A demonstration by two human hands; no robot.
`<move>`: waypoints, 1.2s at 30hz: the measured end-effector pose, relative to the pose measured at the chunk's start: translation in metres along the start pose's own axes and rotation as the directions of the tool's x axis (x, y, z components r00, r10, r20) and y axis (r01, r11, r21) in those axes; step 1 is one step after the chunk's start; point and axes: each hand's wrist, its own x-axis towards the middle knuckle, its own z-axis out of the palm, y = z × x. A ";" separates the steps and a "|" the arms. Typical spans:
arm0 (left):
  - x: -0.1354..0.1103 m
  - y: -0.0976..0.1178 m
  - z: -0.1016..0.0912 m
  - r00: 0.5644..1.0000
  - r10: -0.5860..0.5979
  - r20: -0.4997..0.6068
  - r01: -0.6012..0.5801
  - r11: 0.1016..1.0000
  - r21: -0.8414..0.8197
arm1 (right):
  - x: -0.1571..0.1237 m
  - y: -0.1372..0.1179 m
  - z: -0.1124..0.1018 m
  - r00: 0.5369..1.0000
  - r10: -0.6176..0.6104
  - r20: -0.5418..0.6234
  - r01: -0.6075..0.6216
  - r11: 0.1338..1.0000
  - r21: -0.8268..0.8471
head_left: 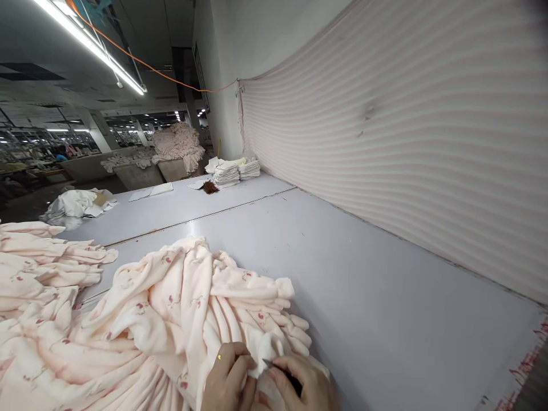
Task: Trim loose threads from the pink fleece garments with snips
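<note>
A big heap of pale pink fabric pieces with small red cherry prints (171, 308) lies on the grey table (385, 297) in front of me. My left hand (226, 379), a ring on one finger, pinches a fold of this fabric at the bottom edge of the view. My right hand (299, 385) is closed around a small dark tool with a metal tip (278, 368), which touches the same fold.
A striped pink cloth (406, 125) hangs along the wall on the right. Folded white stacks (233, 170) and a small brown object (209, 187) sit at the far end. A white bundle (77, 204) lies far left. More pink piles (177, 144) stand beyond.
</note>
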 end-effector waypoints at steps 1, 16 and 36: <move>0.002 0.001 -0.002 1.000 -0.029 -0.009 0.028 0.999 -0.039 | 0.001 0.001 0.003 0.999 0.032 -0.029 -0.030 0.998 0.052; 0.027 -0.013 -0.027 0.665 -0.555 0.499 0.737 0.377 -0.562 | 0.027 -0.008 0.039 0.952 -0.239 -0.193 0.284 0.922 0.262; 0.024 -0.008 -0.022 0.689 -0.518 0.508 0.722 0.430 -0.541 | 0.021 -0.006 0.019 0.997 -0.014 0.072 -0.011 0.942 0.335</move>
